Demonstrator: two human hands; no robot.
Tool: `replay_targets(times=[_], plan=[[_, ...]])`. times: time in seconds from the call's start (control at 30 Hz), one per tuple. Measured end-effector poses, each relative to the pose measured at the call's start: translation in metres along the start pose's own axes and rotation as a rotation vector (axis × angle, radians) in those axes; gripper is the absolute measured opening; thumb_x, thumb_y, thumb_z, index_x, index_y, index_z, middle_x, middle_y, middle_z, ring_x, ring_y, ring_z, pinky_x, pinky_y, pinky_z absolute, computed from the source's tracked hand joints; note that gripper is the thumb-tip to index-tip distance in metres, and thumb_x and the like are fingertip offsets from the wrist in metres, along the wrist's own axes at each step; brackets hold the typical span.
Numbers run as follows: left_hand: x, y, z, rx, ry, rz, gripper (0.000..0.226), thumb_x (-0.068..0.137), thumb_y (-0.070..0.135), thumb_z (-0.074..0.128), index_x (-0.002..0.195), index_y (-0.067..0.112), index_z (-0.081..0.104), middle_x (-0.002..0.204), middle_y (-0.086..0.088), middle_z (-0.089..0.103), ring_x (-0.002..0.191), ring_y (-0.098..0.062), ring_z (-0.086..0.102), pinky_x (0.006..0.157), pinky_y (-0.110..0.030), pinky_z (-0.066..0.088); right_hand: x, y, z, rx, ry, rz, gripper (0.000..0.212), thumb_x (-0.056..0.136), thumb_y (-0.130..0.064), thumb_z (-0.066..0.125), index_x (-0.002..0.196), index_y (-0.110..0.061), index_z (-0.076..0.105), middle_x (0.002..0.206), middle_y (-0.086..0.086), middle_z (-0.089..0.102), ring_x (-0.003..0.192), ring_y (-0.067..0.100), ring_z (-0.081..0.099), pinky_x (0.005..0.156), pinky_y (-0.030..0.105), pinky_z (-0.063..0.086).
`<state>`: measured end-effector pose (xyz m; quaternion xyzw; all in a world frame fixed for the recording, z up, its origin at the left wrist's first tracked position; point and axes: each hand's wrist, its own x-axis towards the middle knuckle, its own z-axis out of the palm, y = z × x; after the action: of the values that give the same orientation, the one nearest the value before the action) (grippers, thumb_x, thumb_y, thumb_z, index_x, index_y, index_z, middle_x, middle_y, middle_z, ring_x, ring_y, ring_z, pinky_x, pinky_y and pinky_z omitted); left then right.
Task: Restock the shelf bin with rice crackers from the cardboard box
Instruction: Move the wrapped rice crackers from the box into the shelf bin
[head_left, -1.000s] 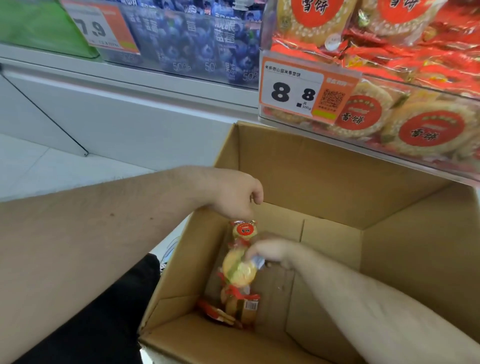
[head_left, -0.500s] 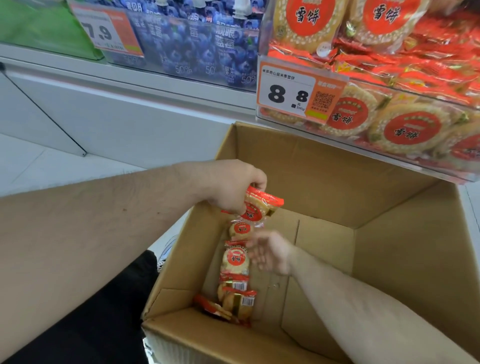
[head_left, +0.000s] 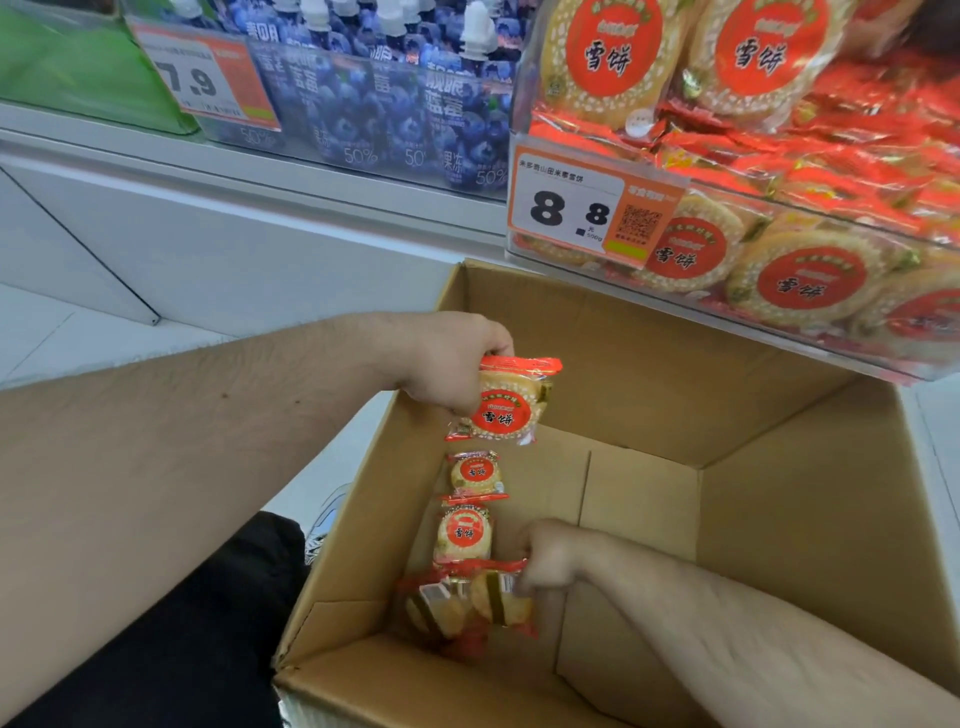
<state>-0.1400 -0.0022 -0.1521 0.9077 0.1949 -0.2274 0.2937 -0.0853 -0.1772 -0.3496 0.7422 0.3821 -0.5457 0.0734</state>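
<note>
An open cardboard box (head_left: 675, 374) stands below the shelf bin (head_left: 779, 322), a clear bin heaped with red rice cracker packs. My left hand (head_left: 447, 364) grips the top pack (head_left: 506, 410) of a joined strip of rice crackers above the box's left wall. The strip (head_left: 467, 530) hangs down along that wall to the bottom. My right hand (head_left: 550, 558) is deep in the box and pinches a pack (head_left: 498, 597) at the strip's lower end.
A price tag reading 8.8 (head_left: 571, 208) is clipped to the bin's front. Left of it stand blue drink pouches (head_left: 395, 104) behind a 7.9 tag (head_left: 202, 78). A white shelf base (head_left: 208, 234) and pale floor (head_left: 62, 332) lie on the left. My dark trouser leg (head_left: 182, 623) is beside the box.
My left hand has lifted the strip's top pack higher, clear of the box wall. My right hand has dropped from the strip's middle to the packs at the bottom and closed on one.
</note>
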Motion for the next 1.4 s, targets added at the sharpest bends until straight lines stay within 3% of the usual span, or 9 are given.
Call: replay_targets(times=[0.17,0.27,0.43,0.53,0.67,1.03,1.2,1.3,1.4], plan=[[-0.008,0.005,-0.018,-0.248,0.065,-0.001,0.044,0.075,-0.003,0.073,0.104,0.024,0.054,0.1,-0.003,0.064,0.088,-0.016,0.065,0.074,-0.033,0.06,-0.077,0.017,-0.065,-0.065,0.296,-0.137,0.018,0.079,-0.021,0.069,0.076,-0.023,0.051,0.071,0.001,0.066,0.067,0.018,0.059,0.057,0.026,0.043],[-0.015,0.008,-0.028,-0.416,0.076,0.026,0.038,0.077,-0.006,0.071,0.1,0.019,0.056,0.098,-0.01,0.066,0.086,-0.023,0.069,0.074,-0.037,0.061,-0.134,0.021,-0.088,-0.135,0.604,-0.305,0.029,0.075,-0.016,0.069,0.068,-0.026,0.042,0.087,0.003,0.064,0.079,0.019,0.057,0.071,0.029,0.045],[-0.028,0.014,-0.04,-0.566,0.073,0.08,0.034,0.081,-0.004,0.069,0.106,0.014,0.057,0.101,-0.012,0.069,0.091,-0.025,0.072,0.073,-0.033,0.061,-0.205,0.029,-0.086,-0.21,1.076,-0.679,0.024,0.075,-0.015,0.066,0.08,-0.028,0.047,0.13,-0.001,0.053,0.124,0.001,0.048,0.09,0.012,0.043],[-0.039,0.018,-0.047,-0.664,0.068,0.116,0.033,0.084,-0.005,0.066,0.107,0.017,0.057,0.098,-0.009,0.072,0.086,-0.021,0.072,0.064,-0.026,0.06,-0.222,0.037,-0.075,-0.29,1.236,-0.756,0.018,0.075,-0.015,0.065,0.086,-0.025,0.054,0.138,0.006,0.047,0.109,0.009,0.06,0.086,0.025,0.05],[-0.055,0.02,-0.055,-0.761,0.081,0.154,0.036,0.086,-0.005,0.063,0.113,0.017,0.057,0.093,-0.007,0.074,0.075,-0.016,0.071,0.057,-0.023,0.057,-0.227,0.041,-0.075,-0.309,1.374,-0.804,0.022,0.072,-0.006,0.066,0.084,-0.019,0.053,0.143,0.011,0.04,0.102,0.012,0.063,0.078,0.03,0.053],[-0.076,0.024,-0.06,-0.784,0.169,0.154,0.035,0.086,-0.004,0.062,0.114,0.017,0.057,0.089,-0.006,0.074,0.069,-0.014,0.064,0.051,-0.021,0.05,-0.242,0.041,-0.083,-0.221,1.626,-0.824,0.014,0.078,-0.019,0.062,0.084,-0.02,0.05,0.138,0.012,0.042,0.118,0.011,0.055,0.099,0.017,0.041],[-0.071,0.044,-0.047,-0.733,0.094,0.196,0.037,0.084,-0.003,0.066,0.114,0.015,0.057,0.089,-0.002,0.073,0.073,-0.013,0.063,0.047,-0.019,0.045,-0.242,0.021,-0.085,-0.182,1.628,-0.884,0.013,0.078,-0.017,0.061,0.084,-0.02,0.049,0.137,0.009,0.042,0.121,0.012,0.054,0.1,0.017,0.04],[-0.069,0.058,-0.038,-0.744,0.038,0.242,0.043,0.08,-0.007,0.068,0.116,0.014,0.057,0.088,-0.002,0.072,0.075,-0.013,0.064,0.054,-0.021,0.048,-0.236,0.013,-0.084,-0.196,1.589,-0.833,0.014,0.079,-0.018,0.059,0.086,-0.022,0.048,0.136,0.007,0.041,0.117,0.02,0.057,0.098,0.024,0.045],[-0.068,0.062,-0.034,-0.824,-0.029,0.274,0.061,0.063,0.001,0.07,0.121,0.014,0.056,0.104,-0.013,0.072,0.089,-0.023,0.066,0.077,-0.036,0.052,-0.233,0.01,-0.083,-0.236,1.581,-0.742,0.019,0.076,-0.015,0.059,0.088,-0.024,0.048,0.134,0.009,0.043,0.112,0.026,0.059,0.089,0.037,0.051]])
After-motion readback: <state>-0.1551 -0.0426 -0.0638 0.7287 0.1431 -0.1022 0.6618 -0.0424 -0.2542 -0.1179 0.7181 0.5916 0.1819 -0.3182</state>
